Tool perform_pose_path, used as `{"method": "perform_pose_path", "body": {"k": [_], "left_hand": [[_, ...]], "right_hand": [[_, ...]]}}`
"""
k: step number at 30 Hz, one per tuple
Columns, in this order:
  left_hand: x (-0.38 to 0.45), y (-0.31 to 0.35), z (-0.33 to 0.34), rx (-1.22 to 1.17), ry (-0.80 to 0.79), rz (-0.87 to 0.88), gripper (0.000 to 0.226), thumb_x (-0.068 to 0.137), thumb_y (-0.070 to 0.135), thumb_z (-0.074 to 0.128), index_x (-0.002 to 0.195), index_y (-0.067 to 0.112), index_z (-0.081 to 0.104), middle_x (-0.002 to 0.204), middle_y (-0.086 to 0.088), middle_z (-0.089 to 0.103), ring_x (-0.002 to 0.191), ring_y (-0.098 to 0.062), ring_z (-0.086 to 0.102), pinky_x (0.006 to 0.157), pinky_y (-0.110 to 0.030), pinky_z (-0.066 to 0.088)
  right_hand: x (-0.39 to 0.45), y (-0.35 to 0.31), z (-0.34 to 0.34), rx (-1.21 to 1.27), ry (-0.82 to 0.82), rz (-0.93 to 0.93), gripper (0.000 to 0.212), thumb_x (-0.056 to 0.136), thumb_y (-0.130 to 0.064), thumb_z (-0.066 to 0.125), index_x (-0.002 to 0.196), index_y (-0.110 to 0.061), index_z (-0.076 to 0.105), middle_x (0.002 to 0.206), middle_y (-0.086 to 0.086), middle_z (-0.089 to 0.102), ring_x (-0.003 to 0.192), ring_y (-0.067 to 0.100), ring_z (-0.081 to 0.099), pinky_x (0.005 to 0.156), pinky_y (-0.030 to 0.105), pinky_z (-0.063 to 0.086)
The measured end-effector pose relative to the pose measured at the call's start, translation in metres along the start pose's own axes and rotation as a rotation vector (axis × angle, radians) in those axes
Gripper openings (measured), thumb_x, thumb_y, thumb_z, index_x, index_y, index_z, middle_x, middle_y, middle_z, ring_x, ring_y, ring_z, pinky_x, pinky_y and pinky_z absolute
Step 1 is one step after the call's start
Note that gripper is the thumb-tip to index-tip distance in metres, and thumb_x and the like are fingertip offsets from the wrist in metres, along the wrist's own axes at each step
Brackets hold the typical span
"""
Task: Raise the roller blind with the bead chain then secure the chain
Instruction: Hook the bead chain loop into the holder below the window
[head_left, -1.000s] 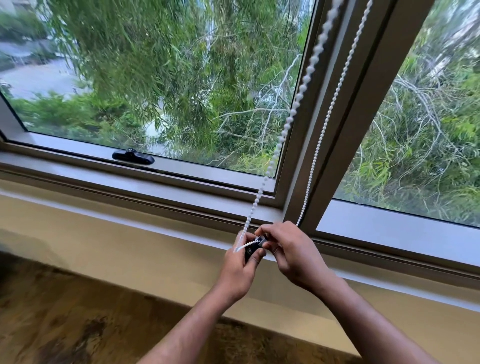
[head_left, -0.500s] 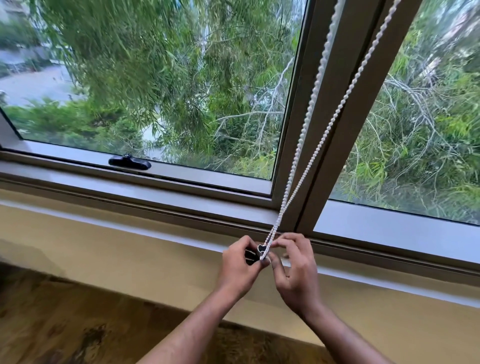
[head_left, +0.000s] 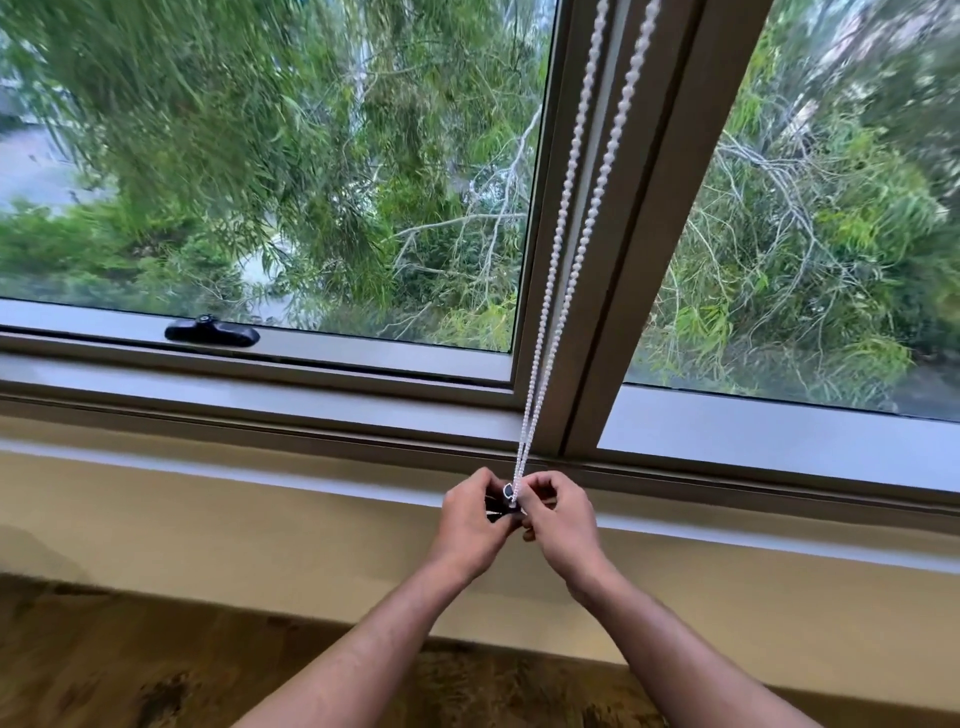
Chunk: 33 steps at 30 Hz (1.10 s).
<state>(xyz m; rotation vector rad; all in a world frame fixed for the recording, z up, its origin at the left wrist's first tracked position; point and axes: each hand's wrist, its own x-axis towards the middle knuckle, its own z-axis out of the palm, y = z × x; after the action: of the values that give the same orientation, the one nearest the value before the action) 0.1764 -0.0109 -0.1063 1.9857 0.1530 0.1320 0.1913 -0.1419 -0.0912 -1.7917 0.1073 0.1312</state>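
a: where's the bead chain (head_left: 558, 260)?
b: white loop, two strands running taut from 12 o'clock at the top edge down to just below centre, closing to a point between both hands. it lies over the brown window mullion (head_left: 644, 234).

a: left hand (head_left: 470, 519)?
b: at 6 o'clock-ish, just below the sill line, fingers curled in, pinching a small black clip (head_left: 506, 501) from its 9 o'clock side.

a: right hand (head_left: 558, 522)?
b: touching the left, at the clip's 3 o'clock. thumb and forefinger closed on the bottom of the chain loop right at the clip. other fingers folded under.

a: chain seated in the clip?
b: cannot tell, fingers cover most of it. only a bit of black shows between the hands, chain bottom meets it.

a: blind itself?
b: not in view, both panes are uncovered, green trees outside.

a: anything else?
b: black window handle (head_left: 212, 332) at 9 o'clock on the lower frame of the left pane, well apart from the hands. pale window sill (head_left: 260, 467) runs across below the frame, beige wall (head_left: 208, 530) under it, dark wood floor (head_left: 130, 670) at 7 o'clock. both forearms bare, coming in from 6 o'clock.
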Motion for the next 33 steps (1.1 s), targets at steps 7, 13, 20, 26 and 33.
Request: {"method": "perform_pose_path", "body": {"k": [7,13,20,26,33], "left_hand": [[0.007,0.000,0.005,-0.256,-0.208,-0.117,0.019,0.093,0.013,0.064,0.112,0.012,0.065,0.108,-0.003,0.074,0.095,-0.011,0.069,0.090,-0.027,0.054],[0.024,0.018,0.022,-0.292,-0.211,-0.273,0.031,0.104,0.029,0.049,0.110,0.007,0.071,0.107,-0.018,0.076,0.100,-0.032,0.071,0.099,-0.049,0.054],[0.031,0.024,0.031,-0.187,-0.220,-0.274,0.035,0.104,0.029,0.048,0.101,0.009,0.076,0.075,-0.002,0.066,0.063,-0.012,0.050,0.070,-0.030,0.040],[0.029,0.028,0.035,-0.196,-0.226,-0.227,0.032,0.104,0.028,0.047,0.086,0.018,0.072,0.062,0.009,0.059,0.049,0.000,0.046,0.054,-0.024,0.037],[0.031,0.034,0.031,-0.190,-0.238,-0.226,0.033,0.105,0.024,0.046,0.095,0.008,0.072,0.074,0.000,0.064,0.057,-0.007,0.048,0.055,-0.024,0.037]], "right_hand": [[0.010,0.005,-0.012,0.071,0.064,0.009,0.007,0.100,-0.014,0.064,0.096,-0.010,0.067,0.078,0.008,0.069,0.060,0.014,0.061,0.060,0.031,0.057],[0.014,0.011,-0.016,0.091,0.087,-0.013,0.008,0.100,-0.018,0.066,0.098,-0.011,0.070,0.088,0.012,0.074,0.075,0.020,0.069,0.069,0.036,0.060],[0.015,0.020,-0.020,0.070,0.170,-0.032,0.008,0.099,-0.029,0.068,0.094,-0.025,0.072,0.083,-0.003,0.076,0.066,0.000,0.066,0.071,0.032,0.055],[0.018,0.023,-0.024,0.094,0.167,-0.025,0.009,0.099,-0.029,0.068,0.098,-0.022,0.073,0.091,0.003,0.079,0.082,0.016,0.073,0.087,0.046,0.061],[0.020,0.022,-0.024,0.137,0.148,0.024,0.012,0.099,-0.029,0.067,0.101,-0.019,0.073,0.095,0.008,0.079,0.087,0.023,0.073,0.092,0.052,0.059]]}}
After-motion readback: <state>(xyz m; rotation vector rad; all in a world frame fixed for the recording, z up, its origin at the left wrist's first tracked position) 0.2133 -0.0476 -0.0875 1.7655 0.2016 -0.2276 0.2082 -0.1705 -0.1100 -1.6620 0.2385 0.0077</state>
